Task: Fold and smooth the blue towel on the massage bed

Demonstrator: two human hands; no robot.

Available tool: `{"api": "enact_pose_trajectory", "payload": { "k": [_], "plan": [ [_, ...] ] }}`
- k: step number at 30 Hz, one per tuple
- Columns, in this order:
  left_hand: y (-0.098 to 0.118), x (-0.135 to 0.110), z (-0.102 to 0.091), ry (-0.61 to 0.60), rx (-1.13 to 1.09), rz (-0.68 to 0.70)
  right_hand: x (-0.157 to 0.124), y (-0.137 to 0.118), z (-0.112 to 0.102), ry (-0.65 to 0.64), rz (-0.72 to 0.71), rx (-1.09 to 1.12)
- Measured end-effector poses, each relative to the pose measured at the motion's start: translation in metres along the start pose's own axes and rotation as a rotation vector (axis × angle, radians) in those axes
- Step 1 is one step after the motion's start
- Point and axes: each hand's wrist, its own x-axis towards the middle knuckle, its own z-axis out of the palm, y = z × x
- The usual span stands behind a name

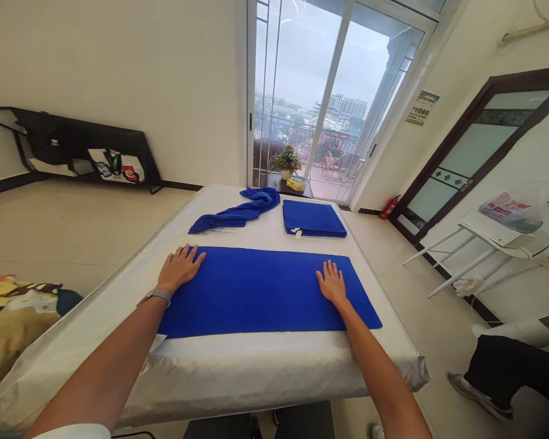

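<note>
A blue towel [260, 292] lies spread flat as a wide rectangle across the near part of a plastic-covered mattress [274, 372]. My left hand [179, 268] rests open, fingers spread, over its far left corner. On the right part of the cloth, my right hand [332, 281] lies flat with the fingers slightly apart. A pale tag [158, 342] sticks out at the towel's near left corner. Beyond it, a neatly folded blue stack [313, 218] with small white tags sits at the right. Left of that stack is a crumpled blue towel [238, 210].
Behind the mattress stands a small dark table with a potted plant [287, 161] and a yellow tissue pack [296, 184]. A white chair [494, 235] bears a plastic bag [512, 207] at right. A person's leg [507, 372] is at lower right. Patterned fabric [22, 323] lies at left.
</note>
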Motion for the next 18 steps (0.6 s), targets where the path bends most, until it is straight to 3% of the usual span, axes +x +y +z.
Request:
{"api": "enact_pose_trajectory", "payload": {
  "k": [3, 6, 13, 18],
  "plan": [
    [-0.002, 0.001, 0.001, -0.007, 0.007, -0.004, 0.007, 0.049, -0.004, -0.002, 0.126, -0.015],
    [-0.002, 0.001, 0.001, -0.005, 0.023, 0.008, 0.015, 0.078, -0.008, -0.007, 0.144, -0.011],
    [-0.003, 0.003, -0.002, -0.035, 0.015, 0.002, 0.057, 0.101, -0.03, 0.168, 0.145, 0.058],
    [-0.006, 0.002, -0.002, -0.055, 0.089, 0.053, 0.078, 0.112, -0.022, 0.208, 0.126, 0.105]
  ]
}}
